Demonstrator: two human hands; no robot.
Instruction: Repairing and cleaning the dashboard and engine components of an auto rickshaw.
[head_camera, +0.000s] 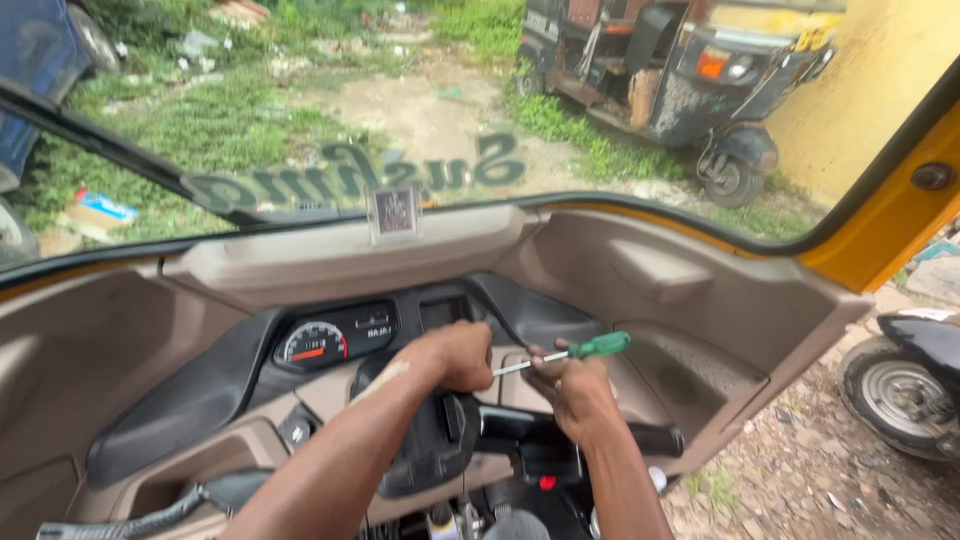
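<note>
1. The right hand (578, 392) is gripping a screwdriver with a translucent green plastic handle and a bright steel shaft (570, 353), fingers closed around the lower part of the handle, with the shaft pointing left across the centre of the beige plastic dashboard (640, 290).
2. The left hand (455, 355) is curling shut over the shaft's far end, right beside the black instrument cluster with its round speedometer dial (335, 338).
3. To do this well, I judge the tip should be sitting square in its fastener, the left hand steadying near the tip while the right is turning with firm inward pressure, so the blade is not slipping out and scratching the panel.
4. The shaft is running nearly level; keeping it in line with the fastener's axis looks wise.
5. The tip and whatever it is meeting are hiding under the left hand's knuckles, so I cannot tell the fastener type.
6. The black handlebar column (450, 440) is blocking the lower dashboard, and motion blur is softening the dial markings.
7. Both forearms are cutting off at the bottom edge.
</note>
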